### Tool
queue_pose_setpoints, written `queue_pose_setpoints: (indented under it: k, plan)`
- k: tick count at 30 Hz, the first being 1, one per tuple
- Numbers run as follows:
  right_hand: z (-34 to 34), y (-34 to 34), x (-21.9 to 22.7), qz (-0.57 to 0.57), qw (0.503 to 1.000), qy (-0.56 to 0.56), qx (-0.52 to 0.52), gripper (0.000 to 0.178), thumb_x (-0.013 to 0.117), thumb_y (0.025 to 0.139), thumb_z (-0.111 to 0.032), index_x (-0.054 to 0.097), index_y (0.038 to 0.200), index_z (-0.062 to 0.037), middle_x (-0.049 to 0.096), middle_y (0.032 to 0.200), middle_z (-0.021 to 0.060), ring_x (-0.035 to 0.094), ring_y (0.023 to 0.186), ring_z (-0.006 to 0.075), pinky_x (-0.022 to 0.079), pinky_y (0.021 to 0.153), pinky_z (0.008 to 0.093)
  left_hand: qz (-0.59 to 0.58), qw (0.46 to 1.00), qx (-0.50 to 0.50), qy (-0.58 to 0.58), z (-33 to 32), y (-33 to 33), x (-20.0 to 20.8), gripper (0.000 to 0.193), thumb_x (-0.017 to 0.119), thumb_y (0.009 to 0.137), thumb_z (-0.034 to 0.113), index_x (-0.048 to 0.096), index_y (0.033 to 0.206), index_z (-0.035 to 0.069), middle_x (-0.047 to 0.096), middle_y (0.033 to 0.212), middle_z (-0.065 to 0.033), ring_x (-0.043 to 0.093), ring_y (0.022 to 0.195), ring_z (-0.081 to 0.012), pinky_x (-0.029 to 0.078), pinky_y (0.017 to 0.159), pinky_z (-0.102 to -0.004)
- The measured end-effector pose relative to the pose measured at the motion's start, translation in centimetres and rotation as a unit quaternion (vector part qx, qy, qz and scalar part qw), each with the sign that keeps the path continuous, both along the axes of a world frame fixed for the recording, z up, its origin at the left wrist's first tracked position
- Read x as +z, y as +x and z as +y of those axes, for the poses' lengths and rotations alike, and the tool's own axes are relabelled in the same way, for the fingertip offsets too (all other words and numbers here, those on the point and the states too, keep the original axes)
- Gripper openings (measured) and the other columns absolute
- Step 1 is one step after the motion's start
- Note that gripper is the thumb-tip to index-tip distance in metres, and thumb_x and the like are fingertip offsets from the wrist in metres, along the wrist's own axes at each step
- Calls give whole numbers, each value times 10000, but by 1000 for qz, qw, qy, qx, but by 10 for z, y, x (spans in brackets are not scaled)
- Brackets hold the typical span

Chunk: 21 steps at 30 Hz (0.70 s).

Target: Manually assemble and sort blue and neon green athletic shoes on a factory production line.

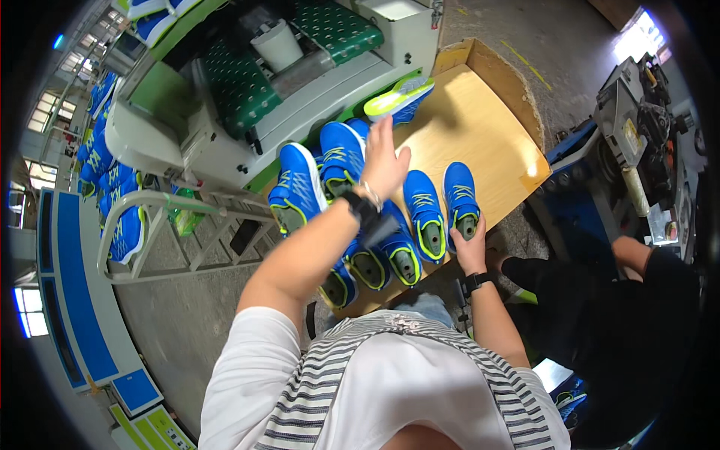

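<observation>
My left hand [384, 159] is stretched out over the wooden table [480, 127], fingers spread and holding nothing, above a row of blue sneakers with yellow-green trim [341, 154]. Just beyond its fingertips a blue sneaker lies on its side showing its yellow-green sole [401, 97]. My right hand [471, 247] grips the heel of the rightmost blue sneaker [459, 196] at the table's near edge. Another blue sneaker [424, 214] stands beside it, and several more [375, 262] sit under my left forearm.
A machine with green dotted conveyor belts [240, 86] and a white cup [277, 45] stands beyond the table. A metal rack [150, 225] at left holds more blue sneakers. Another person in dark clothing [622, 300] sits at right beside a machine [637, 127].
</observation>
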State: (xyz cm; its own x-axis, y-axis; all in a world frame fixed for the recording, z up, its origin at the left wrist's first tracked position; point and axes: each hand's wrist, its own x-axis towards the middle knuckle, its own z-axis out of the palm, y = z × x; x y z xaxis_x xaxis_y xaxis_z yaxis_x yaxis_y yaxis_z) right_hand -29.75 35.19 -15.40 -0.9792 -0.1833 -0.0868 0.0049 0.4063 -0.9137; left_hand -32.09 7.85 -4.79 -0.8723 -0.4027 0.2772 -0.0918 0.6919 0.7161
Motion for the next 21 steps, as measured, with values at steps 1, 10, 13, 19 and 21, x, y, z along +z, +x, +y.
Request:
queue_pose_setpoints:
  k: [1, 10, 13, 19, 21]
  plan:
    - [1, 1, 0, 7, 1000, 8, -2, 804, 733, 779, -122, 307, 1452, -10, 412, 1403, 244, 427, 1303, 374, 352, 1088, 412, -48, 999, 16, -4, -11, -28, -5, 758, 641, 819, 208, 306, 1457, -26, 297, 1477, -285, 271, 1386, -445, 262, 1143, -484]
    - [0, 7, 1, 13, 1000, 14, 15, 841, 742, 771, -94, 275, 1467, -19, 374, 1423, 244, 376, 1330, 398, 306, 1116, 447, -295, 857, -10, -422, -55, -135, -42, 983, 803, 710, 360, 264, 1506, 158, 364, 1451, -166, 342, 1360, -369, 298, 1078, -604]
    - [2, 4, 3, 8, 1000, 21, 11, 833, 729, 778, -82, 269, 1471, -20, 379, 1422, 236, 392, 1325, 378, 316, 1111, 430, -263, 846, -39, -463, -57, -157, -36, 879, 812, 685, 341, 404, 1426, 104, 508, 1257, -128, 501, 1178, -328, 423, 1009, -478]
    - [-2, 5, 9, -1, 1000, 17, 24, 828, 716, 786, -57, 265, 1479, -19, 394, 1419, 223, 408, 1325, 336, 327, 1107, 400, -377, 865, 0, 332, -90, -139, -16, 548, 682, 805, 545, 714, 1030, 47, 724, 1005, -149, 705, 891, -227, 560, 763, -337]
    - [-4, 2, 17, -27, 999, -13, 22, 842, 716, 778, -27, 257, 1483, -18, 392, 1428, 210, 406, 1328, 307, 329, 1103, 388, -252, 708, -60, 657, -86, -109, -15, 521, 529, 938, 536, 660, 1176, 91, 706, 1090, -79, 674, 990, -190, 524, 909, -418]
